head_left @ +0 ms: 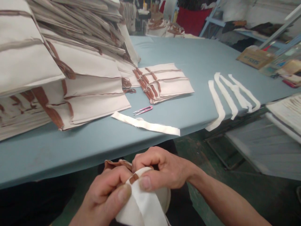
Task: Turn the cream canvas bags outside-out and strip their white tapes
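Observation:
Below the table's front edge, my left hand (pixel 104 196) and my right hand (pixel 162 171) both pinch a white cloth piece (pixel 145 204) with a brown ribbon (pixel 117 164) at its top. Thumbs press on the cloth's folded edge, fingers curled behind it. On the blue table (pixel 183 53) ahead lie a white fabric strip (pixel 145 124) and pink thread snips (pixel 142 110), untouched.
Tall stacks of cream bags with brown ribbons (pixel 58 62) fill the table's left. A small flat pile of the same bags (pixel 164 82) lies mid-table. Several white strips (pixel 231 95) hang over the right edge. A cardboard box (pixel 255 57) sits far right, shelves behind.

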`<state>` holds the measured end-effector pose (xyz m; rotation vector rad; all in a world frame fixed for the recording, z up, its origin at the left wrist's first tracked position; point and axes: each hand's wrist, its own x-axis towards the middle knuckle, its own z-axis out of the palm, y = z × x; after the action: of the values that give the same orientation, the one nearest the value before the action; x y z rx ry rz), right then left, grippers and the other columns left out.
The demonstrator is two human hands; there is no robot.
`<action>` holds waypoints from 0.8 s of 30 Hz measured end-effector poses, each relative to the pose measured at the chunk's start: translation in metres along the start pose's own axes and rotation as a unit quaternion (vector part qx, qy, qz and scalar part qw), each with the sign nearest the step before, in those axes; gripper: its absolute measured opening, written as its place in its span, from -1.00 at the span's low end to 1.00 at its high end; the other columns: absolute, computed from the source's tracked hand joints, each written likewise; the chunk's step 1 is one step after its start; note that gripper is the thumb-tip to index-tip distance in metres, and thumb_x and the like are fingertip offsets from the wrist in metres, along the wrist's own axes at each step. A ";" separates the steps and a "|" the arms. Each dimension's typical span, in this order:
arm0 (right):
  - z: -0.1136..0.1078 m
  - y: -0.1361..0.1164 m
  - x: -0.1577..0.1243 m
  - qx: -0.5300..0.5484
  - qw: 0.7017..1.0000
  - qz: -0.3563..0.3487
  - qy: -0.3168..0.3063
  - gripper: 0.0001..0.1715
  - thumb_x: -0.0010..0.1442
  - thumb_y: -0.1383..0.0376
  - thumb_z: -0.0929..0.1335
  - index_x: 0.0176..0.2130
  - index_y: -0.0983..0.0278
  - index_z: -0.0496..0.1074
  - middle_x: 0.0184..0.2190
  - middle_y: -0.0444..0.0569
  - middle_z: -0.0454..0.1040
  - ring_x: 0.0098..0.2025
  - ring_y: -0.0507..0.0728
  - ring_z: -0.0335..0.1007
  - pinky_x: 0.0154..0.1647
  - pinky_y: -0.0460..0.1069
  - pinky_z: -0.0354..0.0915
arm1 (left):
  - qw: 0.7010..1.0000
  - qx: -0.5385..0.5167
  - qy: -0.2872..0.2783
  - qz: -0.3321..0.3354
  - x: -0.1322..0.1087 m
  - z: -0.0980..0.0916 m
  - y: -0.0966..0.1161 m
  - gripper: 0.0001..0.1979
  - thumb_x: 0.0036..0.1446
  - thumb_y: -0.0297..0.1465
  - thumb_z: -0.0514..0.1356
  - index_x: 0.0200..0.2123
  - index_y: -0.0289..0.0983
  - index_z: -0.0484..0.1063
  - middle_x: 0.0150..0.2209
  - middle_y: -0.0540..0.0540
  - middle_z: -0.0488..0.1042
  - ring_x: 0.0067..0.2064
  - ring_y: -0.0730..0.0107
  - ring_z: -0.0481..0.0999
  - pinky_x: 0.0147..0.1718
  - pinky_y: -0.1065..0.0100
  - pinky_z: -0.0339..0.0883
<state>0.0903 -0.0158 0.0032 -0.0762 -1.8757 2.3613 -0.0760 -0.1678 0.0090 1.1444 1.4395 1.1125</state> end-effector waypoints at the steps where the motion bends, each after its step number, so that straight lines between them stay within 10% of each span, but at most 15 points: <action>1: -0.002 -0.002 -0.001 -0.019 1.000 -0.008 0.002 -0.50 0.30 -0.01 0.50 -0.40 0.24 0.31 -0.48 -0.26 0.19 -0.46 -0.03 0.08 -0.46 -0.11 0.08 | 1.000 -0.003 -0.008 -0.005 0.001 -0.001 -0.002 -0.38 0.35 0.17 0.20 -0.49 -0.22 0.52 -0.55 0.03 0.37 -0.50 0.45 0.29 -0.53 0.45 0.22; 13: 0.004 -0.027 -0.006 -0.348 0.929 -0.108 0.060 -0.67 0.32 0.29 0.32 -0.44 0.18 0.13 -0.52 -0.24 0.15 -0.43 0.03 0.09 -0.30 -0.01 0.05 | 0.988 0.141 -0.061 0.026 0.019 -0.005 0.029 -0.47 0.45 -0.17 0.16 -0.57 -0.20 0.13 -0.58 0.14 0.11 -0.54 0.53 0.10 -0.57 0.47 0.02; 24: -0.006 -0.026 -0.013 -0.403 0.908 -0.066 0.091 -0.73 0.17 0.31 0.38 -0.50 0.22 0.25 -0.57 -0.25 0.22 -0.47 0.01 0.15 -0.38 -0.03 0.03 | 0.976 0.206 -0.069 0.028 0.008 -0.013 0.020 -0.79 0.46 -0.23 0.20 -0.19 -0.11 0.62 -0.36 0.08 0.68 -0.39 0.44 0.65 -0.41 0.56 0.41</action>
<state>0.1053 -0.0062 0.0264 -0.2237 -2.5055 1.2973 -0.0878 -0.1578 0.0294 1.5275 1.5767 0.7701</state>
